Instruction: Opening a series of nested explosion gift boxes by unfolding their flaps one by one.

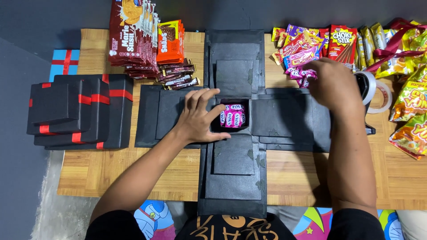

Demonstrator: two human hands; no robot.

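- Nearest the camera, a black shirt (231, 226) with gold lettering is showing at 6 o'clock, with both forearms reaching up from it over the wooden worktop (133, 173).
- An unfolded black box (233, 178) is lying flat in a cross shape at the centre of the worktop, its layered flaps pointing to 12, 3, 6 and 9 o'clock.
- At the middle of the cross, a small square compartment (235, 114) is holding several pink sweets (233, 116) packed side by side.
- The left hand (200, 118) is resting open, fingers spread, on the 9 o'clock flap, its thumb lying along the compartment's lower edge, just beside the pink sweets.
- The right hand (333, 84) is reaching toward 1 o'clock, its fingers curling into a pile of pink sweet packets (299, 66); whether it is gripping one I cannot tell.
- A roll of tape (376, 89) is sitting just right of that hand, at 3 o'clock.
- Yellow snack bags (411, 111) are lying at the far 3 o'clock edge.
- Biscuit packs (131, 31) and chocolate bars (178, 75) are stacked at 11 o'clock.
- Black gift boxes with red ribbon (80, 111) are piled at 9 o'clock, well apart from the hands.
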